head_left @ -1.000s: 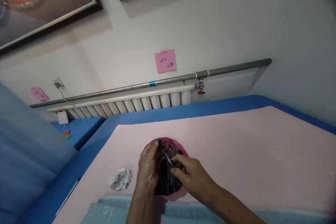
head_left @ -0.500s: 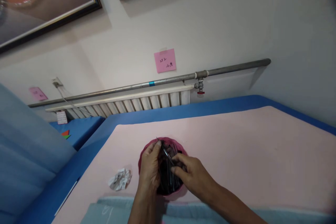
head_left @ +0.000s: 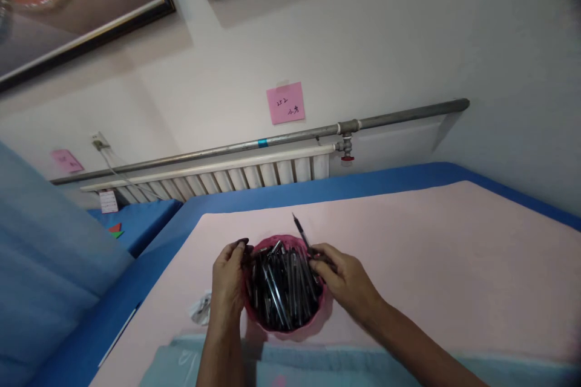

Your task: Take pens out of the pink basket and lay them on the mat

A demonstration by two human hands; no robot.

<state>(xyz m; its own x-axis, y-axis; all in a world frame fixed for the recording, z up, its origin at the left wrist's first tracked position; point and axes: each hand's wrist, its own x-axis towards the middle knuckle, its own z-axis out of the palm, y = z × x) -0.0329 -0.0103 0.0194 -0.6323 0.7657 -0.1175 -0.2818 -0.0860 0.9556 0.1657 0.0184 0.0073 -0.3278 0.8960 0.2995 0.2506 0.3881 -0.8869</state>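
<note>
A pink round basket (head_left: pixel 287 331) with a wavy rim stands on the pink sheet, filled with many dark and clear pens (head_left: pixel 284 290). Above its right rim, my right hand (head_left: pixel 347 278) grips a dark pen (head_left: pixel 300 229), its thin tip pointing up and to the left. At the left rim, my left hand (head_left: pixel 227 281) is closed, thumb against fingers, on a small dark piece (head_left: pixel 244 242) that looks like a pen cap. Partly hidden behind my left wrist lies a crumpled white tissue (head_left: pixel 200 309).
The pink sheet (head_left: pixel 408 254) covers a blue padded bed (head_left: pixel 385 180). Light-blue folded cloth (head_left: pixel 327 366) lies along the near edge. Behind stand a white radiator (head_left: pixel 236 178) and a metal pipe (head_left: pixel 408 115). A light-blue curtain (head_left: pixel 40 266) hangs at the left.
My hands have moved apart from over the basket, the left one to the left and the right one slightly right with the pen. The pens inside now show more fully.
</note>
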